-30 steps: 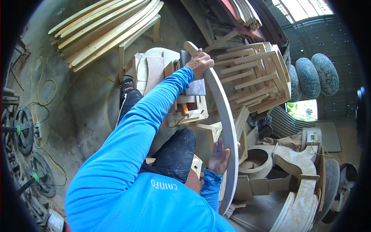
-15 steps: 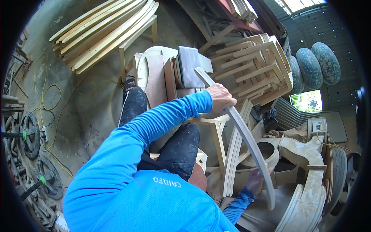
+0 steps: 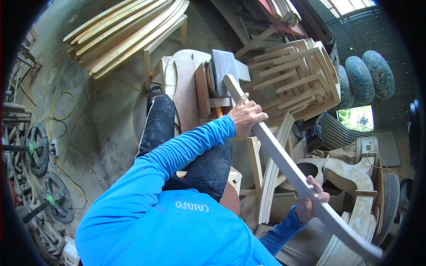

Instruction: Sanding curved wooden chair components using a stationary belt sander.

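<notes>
Both my hands hold a long curved pale wooden slat (image 3: 284, 159) that runs from the upper middle down to the lower right. My left hand (image 3: 246, 116), at the end of a blue sleeve, grips it near its upper end. Lower down, my right hand (image 3: 310, 199) is closed around the slat's middle part. The slat's top end rests near a grey block (image 3: 223, 66) on a stack of flat wooden parts (image 3: 186, 88). My legs in dark spattered trousers (image 3: 162, 122) stretch out below the slat.
A stack of curved slats (image 3: 124, 33) lies on a frame at the upper left. Wooden chair frames (image 3: 297, 75) pile up at the upper right, with carved furniture parts (image 3: 355, 177) at the right. Yellow cable (image 3: 62, 102) and wheels (image 3: 37, 148) lie on the concrete floor at the left.
The slat has swung from near upright to slanting down toward the lower right. My left hand slid down along it, and my right hand moved out to the right.
</notes>
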Motion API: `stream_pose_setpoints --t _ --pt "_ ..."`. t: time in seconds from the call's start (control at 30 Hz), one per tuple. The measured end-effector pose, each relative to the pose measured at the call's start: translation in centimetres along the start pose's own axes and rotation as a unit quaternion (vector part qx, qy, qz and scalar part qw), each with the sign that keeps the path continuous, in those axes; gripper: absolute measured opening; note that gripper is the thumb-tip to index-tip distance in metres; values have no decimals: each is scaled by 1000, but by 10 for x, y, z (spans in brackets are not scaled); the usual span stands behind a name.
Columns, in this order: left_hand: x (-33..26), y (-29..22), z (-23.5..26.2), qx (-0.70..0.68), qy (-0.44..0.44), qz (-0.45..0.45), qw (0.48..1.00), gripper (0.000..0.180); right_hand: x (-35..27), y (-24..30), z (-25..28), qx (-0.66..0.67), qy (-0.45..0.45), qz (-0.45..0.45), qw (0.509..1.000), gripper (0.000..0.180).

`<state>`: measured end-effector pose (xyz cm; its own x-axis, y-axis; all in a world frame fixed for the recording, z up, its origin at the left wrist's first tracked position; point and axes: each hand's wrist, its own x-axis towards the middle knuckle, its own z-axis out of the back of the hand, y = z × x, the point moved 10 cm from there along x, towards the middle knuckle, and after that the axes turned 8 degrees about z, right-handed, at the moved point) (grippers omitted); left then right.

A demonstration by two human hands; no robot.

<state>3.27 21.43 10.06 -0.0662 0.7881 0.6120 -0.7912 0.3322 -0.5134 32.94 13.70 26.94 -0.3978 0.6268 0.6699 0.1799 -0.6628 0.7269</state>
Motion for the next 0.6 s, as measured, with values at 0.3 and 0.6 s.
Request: stream_pose_setpoints --t 0.3,0.6 --pt "43 39 14 -81 -28 54 995 41 108 20 -64 -101 89 12 991 31" --pt "48 108 10 16 132 -12 991 71 -2 -90 -89 -130 46 5 990 31"
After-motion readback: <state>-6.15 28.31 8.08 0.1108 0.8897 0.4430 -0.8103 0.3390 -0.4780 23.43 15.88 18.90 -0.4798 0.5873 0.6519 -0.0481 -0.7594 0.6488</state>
